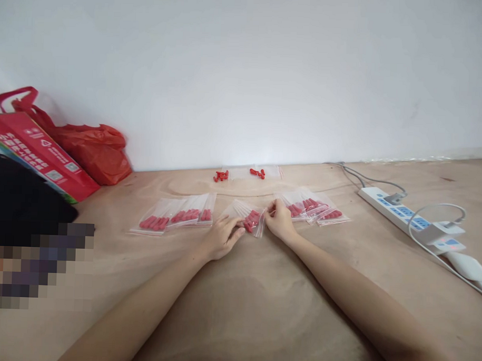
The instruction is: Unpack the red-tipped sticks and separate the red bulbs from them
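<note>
A clear plastic zip bag (240,207) with small red pieces (251,221) inside lies on the table between my hands. My left hand (222,238) rests at its left side, thumb and fingers apart, with the fingertips touching the plastic. At the bag's right edge, my right hand (279,220) is closed in a pinch on the plastic. Several similar filled bags (186,213) lie overlapping to the left. Another overlapping row of filled bags (311,206) is just right of my right hand, which partly hides it.
Loose red pieces (221,175) and a second small red group (257,173) lie on flat clear bags near the wall. A white power strip (398,209) with plugs and cables stands at right. A red bag (95,149), a red box (40,147) and a black object (22,199) are at left.
</note>
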